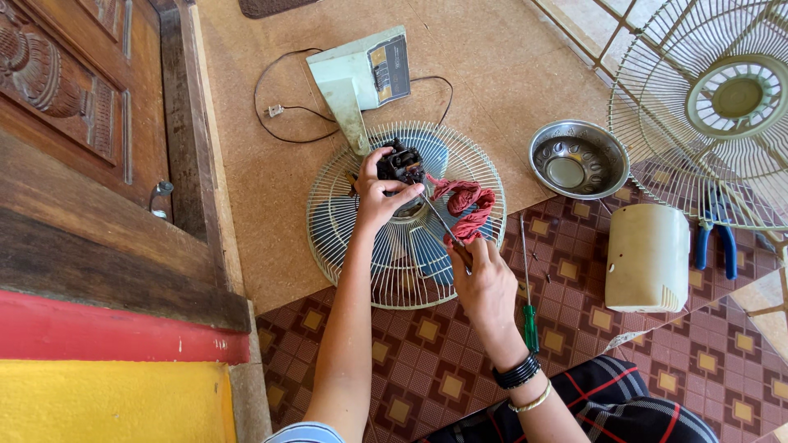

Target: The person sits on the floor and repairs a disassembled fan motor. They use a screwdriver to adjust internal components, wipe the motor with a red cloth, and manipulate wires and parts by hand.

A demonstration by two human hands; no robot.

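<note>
Patterned tile floor partly covered by a brown board, seen from the head camera. Fan motor is gripped by the left hand at the centre of the rear fan guard. A screwdriver is held closed in the right hand, tip at the motor. Red rag lies just beside. Steel bowl sits at the board's edge.

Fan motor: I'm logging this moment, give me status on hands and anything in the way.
Left hand grips fan motor. Right hand holds screwdriver tip at motor. Red rag lies beside it on rear fan guard.
</note>
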